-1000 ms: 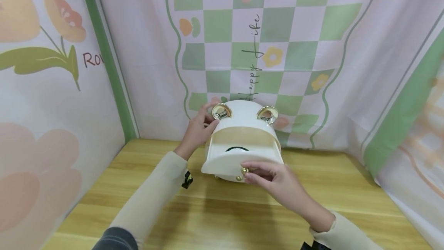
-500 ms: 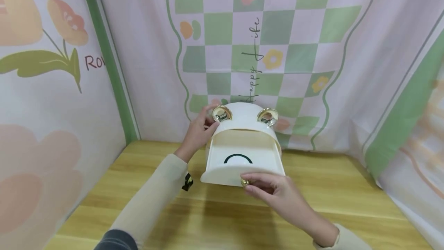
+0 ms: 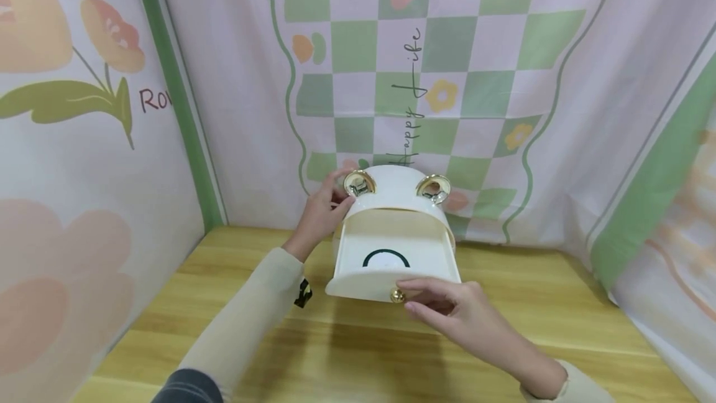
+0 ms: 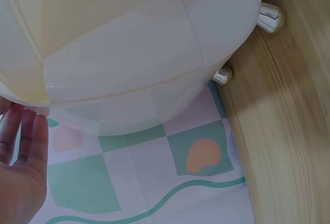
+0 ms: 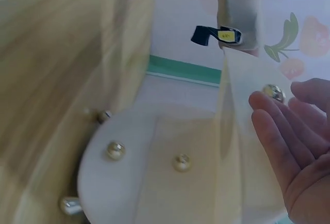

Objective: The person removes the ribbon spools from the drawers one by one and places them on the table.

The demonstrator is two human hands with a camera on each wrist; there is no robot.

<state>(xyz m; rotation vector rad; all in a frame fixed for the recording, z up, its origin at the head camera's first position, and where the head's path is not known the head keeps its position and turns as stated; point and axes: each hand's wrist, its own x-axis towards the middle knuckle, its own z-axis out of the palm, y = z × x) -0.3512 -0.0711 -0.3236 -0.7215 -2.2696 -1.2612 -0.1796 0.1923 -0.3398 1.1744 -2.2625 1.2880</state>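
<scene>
A white bear-shaped box (image 3: 394,216) with two gold ears (image 3: 359,183) stands at the back of the wooden bench (image 3: 358,341), its one drawer (image 3: 391,269) pulled open. The left hand (image 3: 321,213) rests flat-fingered against the box's side, while the right hand (image 3: 453,310) lies with relaxed fingers beside the drawer's gold knob (image 3: 396,295), holding nothing. Four small metallic feet show under the box in the right wrist view, where blur hides finer detail.

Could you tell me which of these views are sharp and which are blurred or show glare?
Head view: sharp and evenly lit, with a soft shadow on the table under the white box. Left wrist view: the box is very close and soft. Right wrist view: motion-smeared, with the drawer ghosted and the right hand fairly clear.
</scene>
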